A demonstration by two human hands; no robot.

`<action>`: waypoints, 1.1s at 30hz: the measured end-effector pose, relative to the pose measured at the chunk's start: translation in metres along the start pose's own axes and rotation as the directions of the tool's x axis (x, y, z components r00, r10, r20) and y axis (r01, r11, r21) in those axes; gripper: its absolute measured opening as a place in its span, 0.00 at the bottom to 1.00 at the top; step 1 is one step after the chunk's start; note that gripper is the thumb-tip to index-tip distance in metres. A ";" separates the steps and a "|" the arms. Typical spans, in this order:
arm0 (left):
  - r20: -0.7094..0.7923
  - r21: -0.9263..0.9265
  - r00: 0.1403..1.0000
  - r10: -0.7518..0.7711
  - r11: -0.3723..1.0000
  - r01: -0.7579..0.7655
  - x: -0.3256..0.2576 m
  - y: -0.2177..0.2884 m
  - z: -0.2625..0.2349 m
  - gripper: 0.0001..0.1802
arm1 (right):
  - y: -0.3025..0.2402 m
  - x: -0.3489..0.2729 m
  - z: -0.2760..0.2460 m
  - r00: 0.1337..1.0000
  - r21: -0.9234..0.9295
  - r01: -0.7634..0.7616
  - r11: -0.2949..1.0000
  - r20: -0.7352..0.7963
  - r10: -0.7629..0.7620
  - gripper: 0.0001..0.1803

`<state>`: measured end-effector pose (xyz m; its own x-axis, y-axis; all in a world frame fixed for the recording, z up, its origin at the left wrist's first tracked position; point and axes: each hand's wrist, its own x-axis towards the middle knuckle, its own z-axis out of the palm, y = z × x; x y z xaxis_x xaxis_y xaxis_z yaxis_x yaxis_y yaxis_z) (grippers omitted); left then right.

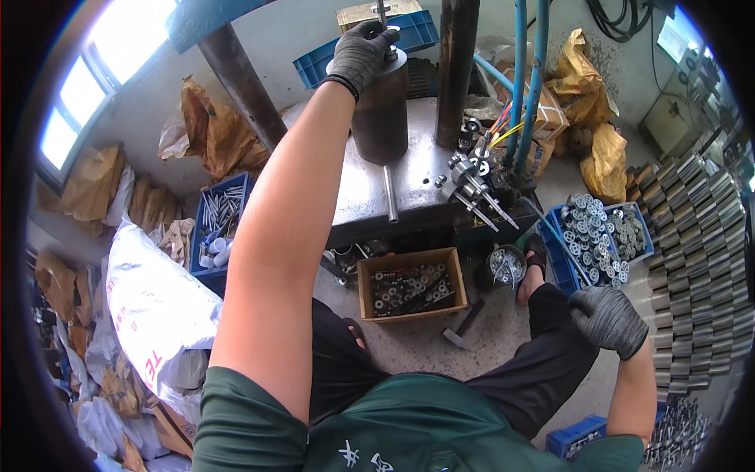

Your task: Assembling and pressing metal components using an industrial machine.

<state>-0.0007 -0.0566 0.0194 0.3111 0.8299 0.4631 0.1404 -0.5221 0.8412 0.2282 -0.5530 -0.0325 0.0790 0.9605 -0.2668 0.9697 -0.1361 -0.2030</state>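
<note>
My left hand (362, 57), in a grey knit glove, reaches out to the top of an upright dark steel cylinder (380, 118). Its fingers are closed beside a thin vertical metal rod (382, 12) above the cylinder; what they hold is hidden. The cylinder stands on a steel work table (354, 189). A bare metal bar (390, 193) juts over the table's front edge. My right hand (610, 321), gloved alike, is held low by my right knee with its fingers curled in, and their inner side is out of sight.
Right of the cylinder are a dark post (458, 75), a spoked metal fitting (470, 185) and blue hoses (528, 86). Below lie a cardboard box (410, 313) of small parts and a hammer (462, 326). Blue bins (560, 256) of round parts and stacked metal tubes (696, 267) line the right.
</note>
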 end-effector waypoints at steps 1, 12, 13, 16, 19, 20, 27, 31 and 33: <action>0.021 -0.001 1.000 -0.006 1.000 0.006 0.004 -0.003 -0.001 0.20 | -0.001 0.001 -0.003 1.000 0.065 -0.009 0.998 -0.017 0.010 0.14; -0.003 0.008 1.000 0.030 1.000 -0.030 0.011 -0.013 -0.002 0.20 | 0.002 0.009 -0.017 0.958 0.196 0.053 0.979 -0.286 0.005 0.16; -0.021 0.050 0.996 0.088 0.995 -0.087 0.011 -0.013 -0.001 0.22 | 0.002 0.007 -0.016 0.959 0.196 0.050 0.979 -0.284 0.008 0.16; -0.011 -0.033 1.000 -0.018 0.999 0.017 0.012 -0.016 0.000 0.23 | 0.002 0.005 -0.015 0.999 0.044 0.031 0.999 -0.024 -0.030 0.16; -0.018 -0.071 1.000 0.014 0.997 -0.015 0.016 -0.019 -0.004 0.24 | 0.004 0.010 -0.017 0.993 0.115 0.031 0.993 -0.120 -0.017 0.16; -0.016 -0.075 1.000 0.013 0.997 -0.014 0.013 -0.016 -0.002 0.24 | 0.006 0.011 -0.018 0.974 0.176 0.033 0.984 -0.226 0.008 0.15; 0.050 -0.150 0.998 -0.035 0.988 0.042 0.012 -0.007 0.001 0.20 | 0.009 0.054 -0.062 0.542 -0.099 0.123 0.988 -0.827 -0.150 0.11; 0.140 -0.337 0.987 -0.074 0.934 0.118 0.016 -0.017 -0.007 0.22 | 0.020 0.116 -0.116 0.340 -0.187 0.141 0.972 -0.913 -0.225 0.12; 0.172 -0.335 0.982 -0.084 0.932 0.138 0.009 -0.010 -0.001 0.21 | 0.020 0.134 -0.138 0.460 -0.078 -0.012 0.997 -0.886 -0.064 0.14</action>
<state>-0.0003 -0.0440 0.0157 0.4552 0.8245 0.3363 -0.1409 -0.3062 0.9415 0.2904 -0.3933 0.0580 0.1795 0.6656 0.7244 0.9837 -0.1280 -0.1262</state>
